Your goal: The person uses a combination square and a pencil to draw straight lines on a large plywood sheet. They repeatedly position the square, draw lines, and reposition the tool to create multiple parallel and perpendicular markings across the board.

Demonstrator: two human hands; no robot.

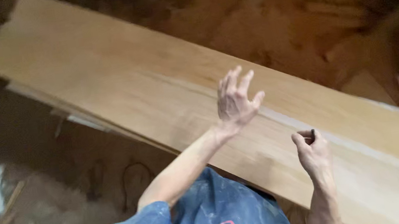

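A blue shirt (193, 220) fills the near edge. Above a long pale wooden board (154, 82), the left hand (235, 103) hangs with fingers spread, holding nothing. The right hand (311, 152), near the board's near edge, pinches a small dark object (313, 134).

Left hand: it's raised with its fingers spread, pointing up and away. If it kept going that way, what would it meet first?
Probably the long pale wooden board: the left hand hovers over it, fingers aimed across its width. Depth is blurred, so it might pass above the board toward the wood scraps beyond.
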